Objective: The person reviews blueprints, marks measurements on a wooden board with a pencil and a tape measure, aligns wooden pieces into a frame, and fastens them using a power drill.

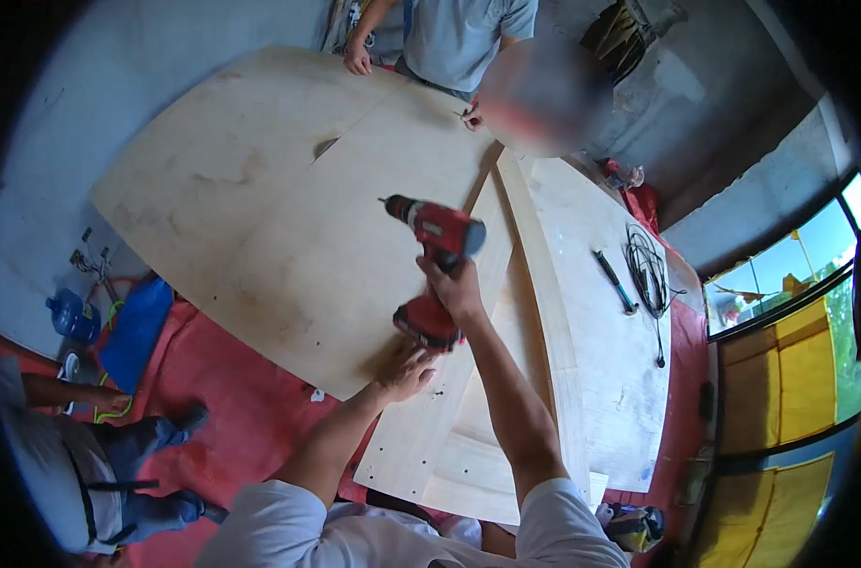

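My right hand (454, 287) is wrapped round the grip of a red and black cordless drill (446, 229). The drill is raised over the plywood, its chuck and bit pointing to the upper left. Just below the drill's battery base, my left hand (408, 377) lies on the wood with its fingers stretched out, their tips partly hidden near the battery. Beneath both hands is a large pale plywood panel (250, 199) with dark smudges. A long wooden board (407, 435) with several screw holes runs along the panel's near right edge.
A hammer (616, 282) and a coiled black cable (646, 270) lie on the white panel (601, 398) to the right. Across the panel stands a person (459, 43), hands at its edge. Another person (80, 464) is at lower left, near a blue water jug (73, 317).
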{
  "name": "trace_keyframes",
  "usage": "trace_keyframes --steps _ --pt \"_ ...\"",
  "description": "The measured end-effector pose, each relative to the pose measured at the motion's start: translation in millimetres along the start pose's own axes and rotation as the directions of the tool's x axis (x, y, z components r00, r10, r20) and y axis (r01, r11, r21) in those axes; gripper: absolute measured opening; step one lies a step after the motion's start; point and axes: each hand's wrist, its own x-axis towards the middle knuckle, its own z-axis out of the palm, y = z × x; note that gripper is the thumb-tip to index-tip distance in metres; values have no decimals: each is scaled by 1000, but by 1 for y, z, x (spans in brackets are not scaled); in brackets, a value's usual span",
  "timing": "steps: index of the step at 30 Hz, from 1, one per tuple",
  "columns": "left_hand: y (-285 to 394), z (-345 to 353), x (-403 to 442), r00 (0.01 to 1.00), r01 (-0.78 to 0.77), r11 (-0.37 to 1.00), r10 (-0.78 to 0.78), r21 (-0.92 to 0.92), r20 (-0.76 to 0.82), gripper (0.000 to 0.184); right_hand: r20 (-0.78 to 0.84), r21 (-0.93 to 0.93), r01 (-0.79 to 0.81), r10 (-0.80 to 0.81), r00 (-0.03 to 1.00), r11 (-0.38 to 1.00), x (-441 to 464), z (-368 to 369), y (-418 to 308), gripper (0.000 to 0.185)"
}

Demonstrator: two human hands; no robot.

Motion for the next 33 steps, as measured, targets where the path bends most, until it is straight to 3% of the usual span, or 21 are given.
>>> trace_keyframes --steps 1,2,3,4,5,8,9,12,15,18,21,24,25,28,33 --pt "-2 3 -3 999 32 999 -32 -1 24 44 18 73 -44 43 999 996 -23 4 -7 19" --pt "5 -8 8 973 -15 1000 15 -2 -228 43 7 106 -87 86 996 991 -47 1 -8 17" --pt "-5 20 10 983 38 899 -113 -437 -146 45 -21 141 -52 55 998 989 -68 -6 5 16" --pt "-12 25 3 986 -14 968 -28 -252 -163 49 -8 177 -266 271 962 948 -95 -20 -9 14" --pt "-18 29 -4 982 -68 996 57 -58 -178 53 -6 196 -224 230 973 955 -117 -37 -9 13" --pt "-7 18 2 996 57 996 -61 -64 -60 52 -34 111 -266 271 962 958 -175 -93 -17 23" --pt "0 0 2 998 56 998 -55 33 -36 50 -140 63 -319 325 935 945 -196 -104 -15 26" --pt "-1 4 4 998 60 997 -59 58 -24 49 -201 52 -391 393 897 919 -252 -139 -2 18" --pt "-4 11 2 996 52 998 -53 -22 -68 50 -273 69 -492 491 827 868 -296 -151 -3 27" --pt "3 -7 2 999 41 999 -40 22 -34 49 -336 143 -431 453 826 891 -334 -149 20 33" --pt "-3 5 4 997 9 1000 -8 9 -80 49 -329 264 -472 539 776 841 -350 -135 12 34" --pt "-1 4 4 998 33 999 -33 -3 -52 48 -216 267 -545 601 770 794 -365 -132 17 30" --pt "-1 3 4 999 29 1000 -28 11 -40 49 -248 268 -507 567 786 820 -365 -122 15 28" --pt "-1 3 6 999 50 999 -50 -14 -4 49 -172 202 -500 533 829 842 -368 -114 13 24" --pt "-4 5 6 1000 22 1000 -22 0 -19 49 -94 99 -580 588 804 809 -368 -109 12 25"
